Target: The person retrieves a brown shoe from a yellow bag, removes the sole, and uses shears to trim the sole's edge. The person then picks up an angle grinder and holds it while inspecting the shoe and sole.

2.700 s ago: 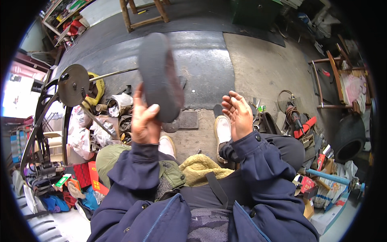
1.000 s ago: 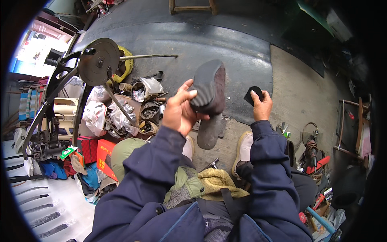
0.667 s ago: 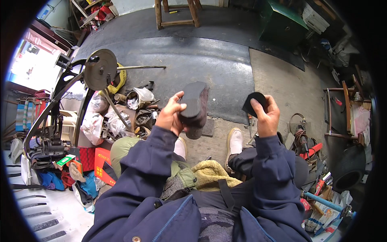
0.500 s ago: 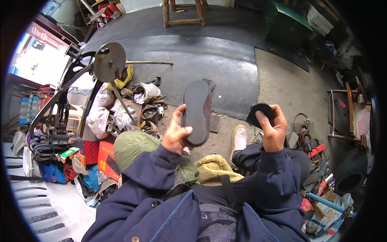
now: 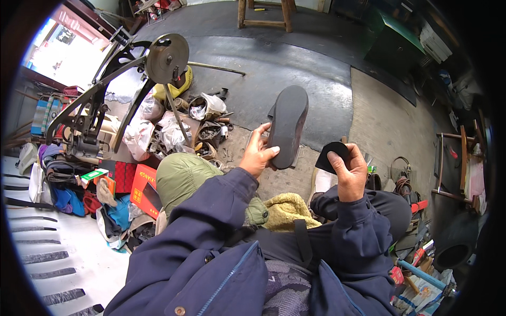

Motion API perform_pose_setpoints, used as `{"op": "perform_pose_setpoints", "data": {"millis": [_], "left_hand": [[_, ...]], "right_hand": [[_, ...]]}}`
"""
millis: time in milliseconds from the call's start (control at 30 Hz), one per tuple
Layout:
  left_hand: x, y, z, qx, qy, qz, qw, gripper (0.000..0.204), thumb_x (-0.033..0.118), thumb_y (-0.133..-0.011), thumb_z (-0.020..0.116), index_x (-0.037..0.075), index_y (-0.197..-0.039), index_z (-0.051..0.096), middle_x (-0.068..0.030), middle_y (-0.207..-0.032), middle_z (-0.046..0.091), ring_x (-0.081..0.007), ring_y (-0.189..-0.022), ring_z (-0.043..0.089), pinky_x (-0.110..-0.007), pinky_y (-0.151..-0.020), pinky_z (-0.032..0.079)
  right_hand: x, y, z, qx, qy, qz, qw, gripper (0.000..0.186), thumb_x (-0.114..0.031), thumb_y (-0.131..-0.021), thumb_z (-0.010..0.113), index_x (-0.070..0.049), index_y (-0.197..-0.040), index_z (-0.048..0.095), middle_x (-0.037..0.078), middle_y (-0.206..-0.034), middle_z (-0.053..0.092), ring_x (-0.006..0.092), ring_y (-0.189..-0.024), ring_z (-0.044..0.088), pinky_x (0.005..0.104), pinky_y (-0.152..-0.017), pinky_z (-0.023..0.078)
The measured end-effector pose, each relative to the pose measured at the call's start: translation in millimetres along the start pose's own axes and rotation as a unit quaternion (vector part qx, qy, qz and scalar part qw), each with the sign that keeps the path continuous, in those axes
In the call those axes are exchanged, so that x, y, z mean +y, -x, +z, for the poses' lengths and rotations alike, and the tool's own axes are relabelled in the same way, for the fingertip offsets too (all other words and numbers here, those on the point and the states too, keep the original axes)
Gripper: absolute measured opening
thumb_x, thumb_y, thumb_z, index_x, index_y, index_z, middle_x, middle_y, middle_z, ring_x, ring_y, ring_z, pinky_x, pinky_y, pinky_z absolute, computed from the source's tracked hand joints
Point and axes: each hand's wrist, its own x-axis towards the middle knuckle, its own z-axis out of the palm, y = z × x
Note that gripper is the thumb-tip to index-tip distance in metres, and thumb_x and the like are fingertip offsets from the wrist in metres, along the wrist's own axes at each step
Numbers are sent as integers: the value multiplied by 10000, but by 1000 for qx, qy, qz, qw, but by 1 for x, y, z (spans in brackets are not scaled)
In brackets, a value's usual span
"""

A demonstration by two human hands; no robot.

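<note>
A dark shoe (image 5: 289, 124) stands out in front of me with its flat black sole turned up toward me. Its near end is held in my left hand (image 5: 256, 158), whose thumb and fingers close on it from the left side. To the right of it, my right hand (image 5: 352, 176) pinches a small black piece of flat material (image 5: 328, 158), rounded along one edge, between thumb and fingers. The shoe and the black piece are apart. Most of the shoe's upper is hidden behind the sole.
A black hand-cranked machine with a round wheel (image 5: 167, 59) stands at the left. Beyond my knee lie bags and tins (image 5: 208, 108) of odds and ends. A yellow cloth (image 5: 287, 210) rests in my lap. A wooden stool (image 5: 265, 23) is at the far side, tools (image 5: 403, 184) at the right.
The shoe has rolled in my left hand, so its tab now shows on the left instead of the right. The black piece is turned a little. The whole view has shifted slightly.
</note>
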Motion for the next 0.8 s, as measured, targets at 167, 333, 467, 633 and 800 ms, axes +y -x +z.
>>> {"op": "perform_pose_setpoints", "data": {"millis": [167,333,467,633,800], "left_hand": [[6,-3,5,-2,-41,-9,999,780,52,-874,647,110,-1549,262,-185,-1272,572,-213,-1026,636,-292,-520,570],[15,-1,6,55,-63,0,997,666,148,-915,673,102,-1505,368,-195,-1352,533,-212,-1086,606,-264,-538,519],[35,2,4,180,-141,81,970,476,195,-957,647,101,-1403,510,-109,-1268,540,-165,-1031,564,-230,-650,494],[63,40,32,85,-75,180,977,192,198,-1063,502,49,-1134,599,-21,-772,627,-64,-579,524,-210,-507,382],[59,69,76,-145,89,-167,971,586,527,-1058,461,30,-1363,524,-151,-1139,661,-207,-977,693,-278,-719,560]], "right_hand": [[16,0,-4,6,-7,14,1000,197,-44,-934,727,-15,-1093,615,21,-1001,691,83,-912,626,238,-845,499],[25,-5,-12,30,-22,45,998,180,-60,-943,716,-23,-1096,629,10,-989,691,69,-919,626,229,-850,498],[25,-9,-16,52,-150,129,979,172,-46,-922,709,-33,-1074,631,23,-972,701,73,-897,655,239,-840,526],[14,-6,-2,55,-83,6,995,165,15,-926,662,-23,-1079,611,121,-1108,699,172,-1031,668,301,-946,513],[-13,4,5,-43,265,-288,919,326,77,-718,756,-70,-997,675,160,-1244,681,340,-1213,599,447,-1039,458]]}}
